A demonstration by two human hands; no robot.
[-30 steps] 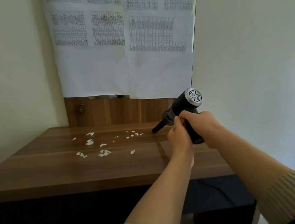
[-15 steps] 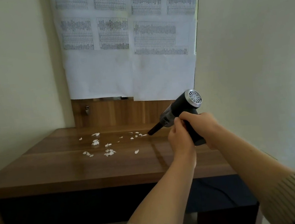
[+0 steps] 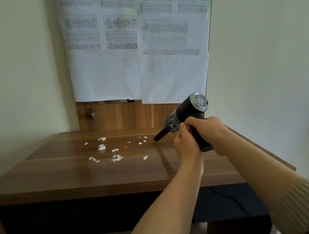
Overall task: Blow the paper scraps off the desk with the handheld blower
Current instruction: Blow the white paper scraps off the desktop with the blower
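The black handheld blower (image 3: 185,116) is held above the right part of the wooden desk (image 3: 60,177), its narrow nozzle aimed down-left at white paper scraps (image 3: 115,150) scattered near the back. Its handle is gripped by the right hand (image 3: 208,131); the left hand (image 3: 187,146) is curled against it, fingers closed.

the desk (image 3: 59,173) is warm brown wood grain with a glossy sheen, and the back panel (image 3: 130,117) behind it has the same striped grain. white paper scraps (image 3: 116,157) dot the top. the blower (image 3: 186,116) is black, with a silver ring and grille at its rear (nozzle black too). white sheets (image 3: 134,41) carry grey grids of print. walls (image 3: 268,54) are pale cream-green. the ribbed sleeve (image 3: 307,209) is beige with one dark stripe.
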